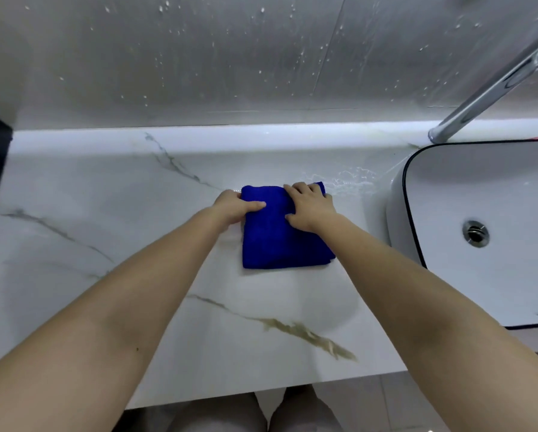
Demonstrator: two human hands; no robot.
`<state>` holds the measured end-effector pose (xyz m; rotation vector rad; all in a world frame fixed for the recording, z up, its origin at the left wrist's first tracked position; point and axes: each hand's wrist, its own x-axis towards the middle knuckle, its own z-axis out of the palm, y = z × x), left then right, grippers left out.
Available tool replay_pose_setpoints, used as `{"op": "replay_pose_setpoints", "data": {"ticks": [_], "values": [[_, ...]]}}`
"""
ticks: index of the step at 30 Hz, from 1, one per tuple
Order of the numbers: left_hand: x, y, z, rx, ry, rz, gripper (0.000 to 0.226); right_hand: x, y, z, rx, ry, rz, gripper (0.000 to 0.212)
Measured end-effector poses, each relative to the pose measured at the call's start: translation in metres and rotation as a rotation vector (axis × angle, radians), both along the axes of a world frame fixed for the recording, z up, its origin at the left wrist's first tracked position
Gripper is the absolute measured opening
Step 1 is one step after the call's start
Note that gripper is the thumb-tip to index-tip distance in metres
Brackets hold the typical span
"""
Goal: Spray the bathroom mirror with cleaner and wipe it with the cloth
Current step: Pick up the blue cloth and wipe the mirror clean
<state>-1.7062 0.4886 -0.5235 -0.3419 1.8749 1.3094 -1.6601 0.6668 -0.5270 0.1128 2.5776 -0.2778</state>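
- Two hands press the folded blue microfibre cloth (285, 232) on the white marble counter (105, 213).
- Left hand (235, 207) pinches its left edge; right hand (311, 207) lies flat, fingers spread.
- Droplet-spotted mirror (230, 57) stands directly beyond.

The one camera sat on the person's head and looked down and forward. It was close above the white counter (105, 213), and the mirror (230, 57) filled the top of its view.

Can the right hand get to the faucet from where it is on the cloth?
Probably yes. The right hand rests on the blue cloth, and only bare wet counter lies between it and the faucet base beside the sink.
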Motion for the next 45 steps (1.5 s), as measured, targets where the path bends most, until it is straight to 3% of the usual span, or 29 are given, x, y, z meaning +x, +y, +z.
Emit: {"op": "replay_pose_setpoints", "data": {"ticks": [6,9,13,16,19,22,25,32,39,45], "values": [[0.013,0.012,0.016,-0.084,0.122,-0.228,0.026,-0.01,0.01,0.01,-0.119,-0.003,-0.051,0.056],[0.02,0.01,0.026,-0.103,0.158,-0.297,0.028,0.0,0.018,0.015,0.046,0.082,0.094,0.061],[0.034,0.009,0.045,-0.078,0.245,-0.17,0.036,0.016,0.023,0.027,0.169,0.108,0.212,0.03],[0.049,0.005,0.064,-0.035,0.264,-0.032,0.04,0.019,0.031,0.05,0.013,0.096,0.231,0.014],[0.058,-0.004,0.095,-0.027,0.322,0.033,0.044,0.018,0.037,0.09,-0.216,0.065,0.174,0.02],[0.061,-0.011,0.139,-0.052,0.427,0.12,0.05,0.017,0.037,0.135,-0.408,0.259,0.081,0.028],[0.058,-0.016,0.194,-0.057,0.558,0.185,0.041,0.009,0.032,0.186,-0.52,0.455,0.056,0.031],[0.059,-0.02,0.339,0.036,0.848,0.321,0.033,-0.009,0.029,0.33,-0.63,0.819,0.22,0.031],[0.067,-0.024,0.451,0.021,1.108,0.402,0.036,-0.015,0.028,0.46,-0.746,1.016,0.254,0.034],[0.065,-0.022,0.509,0.047,1.232,0.455,0.038,-0.018,0.017,0.518,-0.729,1.183,0.226,0.033]]}}
